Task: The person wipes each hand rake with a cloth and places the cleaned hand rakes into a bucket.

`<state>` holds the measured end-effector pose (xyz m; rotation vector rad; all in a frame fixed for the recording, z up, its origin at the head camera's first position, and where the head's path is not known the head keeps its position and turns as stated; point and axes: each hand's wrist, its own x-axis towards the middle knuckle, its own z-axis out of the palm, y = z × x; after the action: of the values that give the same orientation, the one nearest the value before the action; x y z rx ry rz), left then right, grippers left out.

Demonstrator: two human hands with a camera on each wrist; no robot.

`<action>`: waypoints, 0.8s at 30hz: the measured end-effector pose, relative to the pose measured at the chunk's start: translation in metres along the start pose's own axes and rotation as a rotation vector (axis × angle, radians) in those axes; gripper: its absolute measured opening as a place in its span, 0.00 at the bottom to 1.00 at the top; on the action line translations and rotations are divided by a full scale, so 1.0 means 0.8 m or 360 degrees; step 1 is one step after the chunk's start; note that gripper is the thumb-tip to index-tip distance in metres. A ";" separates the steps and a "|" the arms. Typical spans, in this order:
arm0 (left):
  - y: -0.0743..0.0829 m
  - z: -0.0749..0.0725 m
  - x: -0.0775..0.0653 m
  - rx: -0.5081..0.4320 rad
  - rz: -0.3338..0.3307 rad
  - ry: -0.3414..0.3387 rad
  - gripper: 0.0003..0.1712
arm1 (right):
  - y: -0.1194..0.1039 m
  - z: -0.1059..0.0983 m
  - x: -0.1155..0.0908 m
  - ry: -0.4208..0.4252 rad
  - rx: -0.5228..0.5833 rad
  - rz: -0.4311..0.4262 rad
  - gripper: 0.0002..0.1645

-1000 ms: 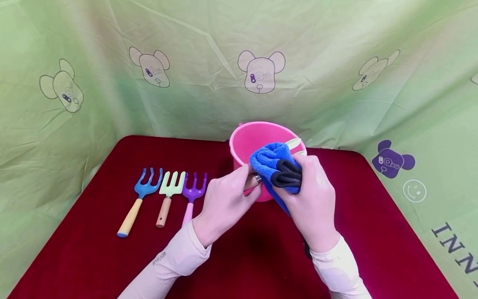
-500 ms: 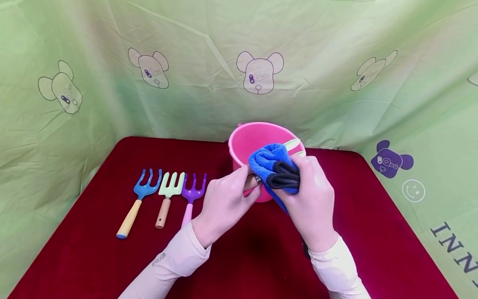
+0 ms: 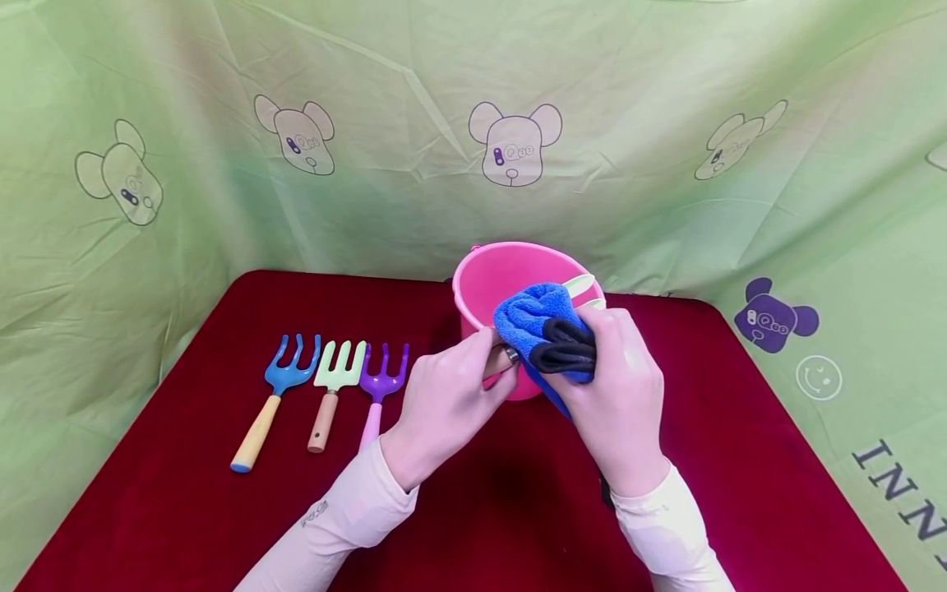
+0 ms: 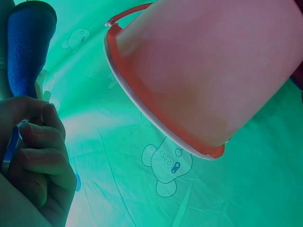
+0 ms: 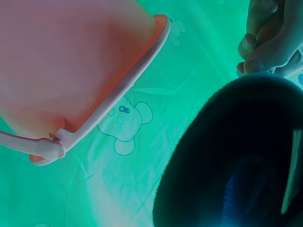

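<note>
My left hand (image 3: 451,395) grips the wooden handle of a garden fork, close to its metal collar (image 3: 510,353). A blue towel (image 3: 536,308) with black edging is folded round the fork's head, and my right hand (image 3: 621,395) holds it there. Two pale green prongs (image 3: 579,285) stick out beyond the towel; the rest of the head is covered. In the left wrist view, curled fingers (image 4: 42,151) show below the towel (image 4: 31,47). The right wrist view has the dark towel (image 5: 203,161) up close, with one prong (image 5: 291,175) at its right.
A pink bucket (image 3: 510,267) stands just behind both hands. To the left, a blue fork (image 3: 288,370), a pale green fork (image 3: 340,370) and a purple fork (image 3: 385,378) lie side by side on the red tablecloth (image 3: 473,534). Green printed fabric (image 3: 399,164) surrounds the table.
</note>
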<state>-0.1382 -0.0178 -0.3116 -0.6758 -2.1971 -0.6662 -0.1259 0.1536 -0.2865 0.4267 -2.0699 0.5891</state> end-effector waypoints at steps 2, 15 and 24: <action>0.000 0.000 0.000 -0.0004 0.0002 0.0000 0.10 | 0.000 -0.001 0.001 -0.0006 -0.0002 0.0003 0.27; 0.000 -0.002 0.002 -0.0024 0.0012 -0.0033 0.10 | 0.004 -0.005 0.003 0.0005 0.0030 0.0048 0.28; -0.001 -0.002 0.001 -0.0003 0.0041 0.0015 0.11 | 0.009 -0.010 0.005 -0.0010 0.0039 0.0191 0.27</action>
<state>-0.1385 -0.0192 -0.3107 -0.6995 -2.1761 -0.6571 -0.1263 0.1640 -0.2811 0.3203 -2.1067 0.6852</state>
